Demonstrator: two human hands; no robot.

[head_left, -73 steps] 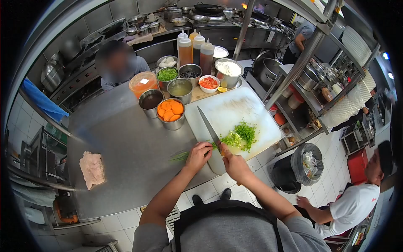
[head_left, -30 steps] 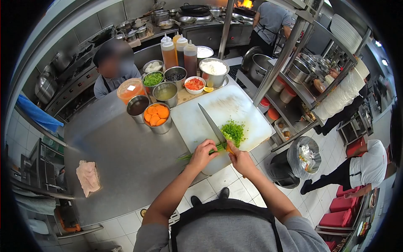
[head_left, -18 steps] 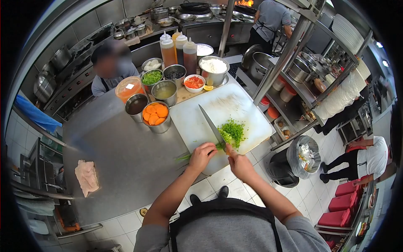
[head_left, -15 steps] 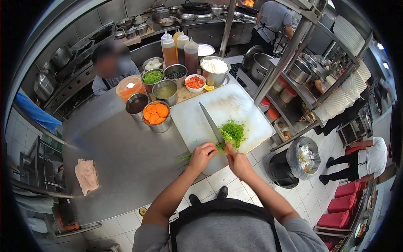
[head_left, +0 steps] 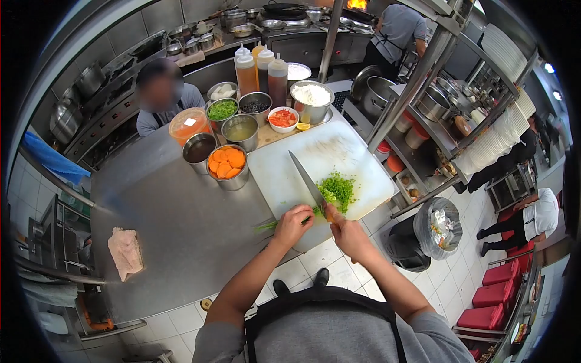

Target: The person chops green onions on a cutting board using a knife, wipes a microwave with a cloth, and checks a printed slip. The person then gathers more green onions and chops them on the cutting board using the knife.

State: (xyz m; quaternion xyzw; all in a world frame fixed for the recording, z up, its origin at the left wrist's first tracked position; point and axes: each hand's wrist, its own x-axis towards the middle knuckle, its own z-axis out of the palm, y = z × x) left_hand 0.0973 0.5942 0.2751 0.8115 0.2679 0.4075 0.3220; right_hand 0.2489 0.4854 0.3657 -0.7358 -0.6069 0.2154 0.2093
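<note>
My right hand (head_left: 348,235) is closed around the handle of a chef's knife (head_left: 307,176), whose long blade points away from me over the white cutting board (head_left: 272,166). My left hand (head_left: 294,224) has its fingers curled on a bunch of green onions (head_left: 266,225) at the board's near edge, just left of the blade. The stalk ends stick out to the left beneath that hand. Right of the knife lies a loose heap of finely chopped green onion (head_left: 339,190). The cut ends at the blade are partly hidden by my fingers.
Metal containers, including one of carrot slices (head_left: 227,162), stand beyond the board with squeeze bottles (head_left: 246,72) and a bowl of chopped tomato (head_left: 282,118). A pale cloth (head_left: 125,253) lies on the steel table (head_left: 181,242). A lined bin (head_left: 437,224) stands right. Other people are around.
My hands stay on the knife and green onions, with only a slight shift. At the far right, a person in white has moved right. The flame at the back looks larger.
</note>
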